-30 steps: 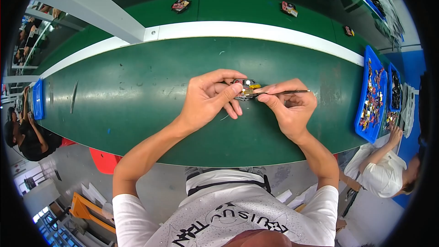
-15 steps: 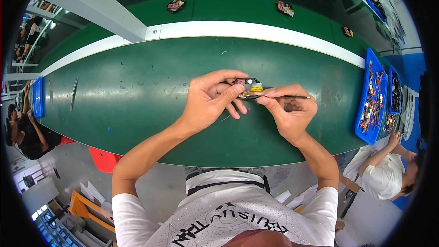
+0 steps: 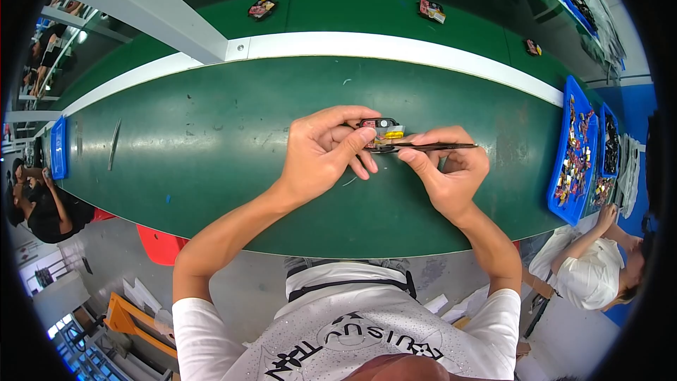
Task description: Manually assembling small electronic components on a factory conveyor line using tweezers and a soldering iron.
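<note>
Above the middle of the green bench, my left hand [image 3: 321, 152] grips a small black electronic casing [image 3: 384, 123] between thumb and fingers. Inside the casing show a red circuit board and a silver-and-yellow part [image 3: 394, 132]. A pair of slim dark tweezers [image 3: 444, 146] is pinched in my right hand [image 3: 451, 169]. Their tips point left and reach the casing's near edge, below the yellow part. Whether the tips grip anything is too small to tell.
A blue tray [image 3: 558, 201] of small colourful parts stands at the right, another blue tray [image 3: 59, 149] at the far left. A metal strip [image 3: 114, 144] lies on the left. Beyond the white rail [image 3: 367, 44], several similar units [image 3: 431, 11] sit on a green belt. Co-workers sit at both sides.
The units beyond the rail have shifted left. The tweezers have turned slightly, showing more of their width. Both my hands have stayed almost in place.
</note>
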Demonstrator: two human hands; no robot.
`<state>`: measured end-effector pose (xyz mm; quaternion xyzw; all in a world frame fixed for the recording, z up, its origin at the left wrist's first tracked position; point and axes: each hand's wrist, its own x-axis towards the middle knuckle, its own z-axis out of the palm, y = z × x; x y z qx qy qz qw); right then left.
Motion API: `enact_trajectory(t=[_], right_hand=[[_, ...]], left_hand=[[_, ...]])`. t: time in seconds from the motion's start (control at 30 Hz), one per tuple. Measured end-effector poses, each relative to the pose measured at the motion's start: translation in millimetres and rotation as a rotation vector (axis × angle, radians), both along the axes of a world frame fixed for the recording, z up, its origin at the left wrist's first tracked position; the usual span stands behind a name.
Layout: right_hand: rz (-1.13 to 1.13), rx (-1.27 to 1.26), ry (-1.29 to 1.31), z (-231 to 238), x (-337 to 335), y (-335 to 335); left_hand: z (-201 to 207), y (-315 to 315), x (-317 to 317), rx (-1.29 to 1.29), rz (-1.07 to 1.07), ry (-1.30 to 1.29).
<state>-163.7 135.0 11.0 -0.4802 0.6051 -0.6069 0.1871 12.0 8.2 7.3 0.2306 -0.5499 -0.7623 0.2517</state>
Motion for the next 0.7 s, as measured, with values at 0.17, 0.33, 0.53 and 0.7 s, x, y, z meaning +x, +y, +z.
enact_trajectory(t=[0.17,0.33,0.53,0.7], right_hand=[[-0.001,-0.015,0.098,-3.0,-1.3,1.6],[-0.01,-0.053,0.156,-2.3,-0.4,1.4],[-0.009,-0.061,0.202,-3.2,2.1,2.0],[-0.004,-0.07,0.197,-6.7,1.0,2.5]], left_hand=[[1.2,0.5,-0.1,0.034,-0.003,0.008],[1.7,-0.3,-0.4,0.051,-0.013,-0.008],[1.8,0.6,-0.6,0.054,-0.008,0.002],[0.0,1.3,-0.2,0.055,-0.006,0.001]])
